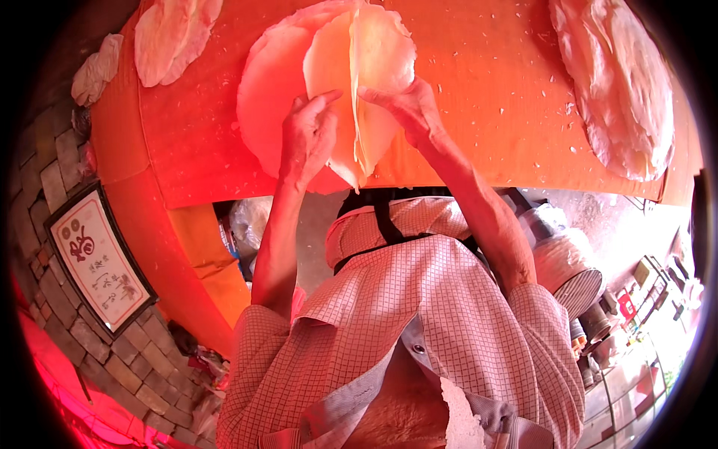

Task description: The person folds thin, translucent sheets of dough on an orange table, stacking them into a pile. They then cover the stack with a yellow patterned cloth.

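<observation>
Thin, round, pale sheets that look like flatbread (269, 95) lie overlapped on a table with an orange cover, in front of me at the top centre. The upper sheet (387, 62) has a raised fold running down its middle. My left hand (308, 132) is at the left of this fold, fingers curled and thumb pointing to it; whether it pinches the sheet I cannot tell. On the right side, my right hand (412, 109) grips the upper sheet's right edge, its thumb lying across the surface towards the fold.
A large stack of similar sheets (622, 90) lies at the table's right, a smaller one (174, 39) at its upper left. Crumbs dot the orange cover (488, 129). A framed sign with writing (101, 258) stands on the brick paving at left. Wrapped bundles (566, 269) sit below right.
</observation>
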`<state>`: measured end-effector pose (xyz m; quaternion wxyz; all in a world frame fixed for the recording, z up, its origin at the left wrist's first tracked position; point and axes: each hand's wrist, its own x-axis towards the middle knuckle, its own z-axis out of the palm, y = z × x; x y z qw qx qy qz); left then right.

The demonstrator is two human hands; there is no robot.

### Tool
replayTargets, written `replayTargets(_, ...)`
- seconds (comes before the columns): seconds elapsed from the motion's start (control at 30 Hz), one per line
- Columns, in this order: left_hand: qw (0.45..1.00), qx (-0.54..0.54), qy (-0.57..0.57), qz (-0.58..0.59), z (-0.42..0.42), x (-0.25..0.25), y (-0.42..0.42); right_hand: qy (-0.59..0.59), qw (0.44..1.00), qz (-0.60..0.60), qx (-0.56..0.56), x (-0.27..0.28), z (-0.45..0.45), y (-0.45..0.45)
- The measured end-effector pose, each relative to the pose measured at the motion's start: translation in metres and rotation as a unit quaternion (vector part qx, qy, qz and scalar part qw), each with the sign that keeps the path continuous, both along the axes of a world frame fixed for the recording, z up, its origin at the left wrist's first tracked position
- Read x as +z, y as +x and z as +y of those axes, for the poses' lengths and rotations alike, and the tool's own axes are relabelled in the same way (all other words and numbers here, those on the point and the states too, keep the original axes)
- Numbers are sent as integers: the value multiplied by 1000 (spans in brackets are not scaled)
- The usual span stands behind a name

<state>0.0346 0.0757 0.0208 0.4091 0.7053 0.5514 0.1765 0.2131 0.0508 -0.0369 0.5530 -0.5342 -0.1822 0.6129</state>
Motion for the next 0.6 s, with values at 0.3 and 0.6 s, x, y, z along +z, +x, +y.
replayTargets(0.3, 996, 74, -39, 3, 3, 12, 0, 68, 978, -190, 60, 17, 4, -10)
replayTargets(0.6, 944, 238, -49, -226, 38, 93, -74, 26, 986, -161, 41, 13, -32, 129)
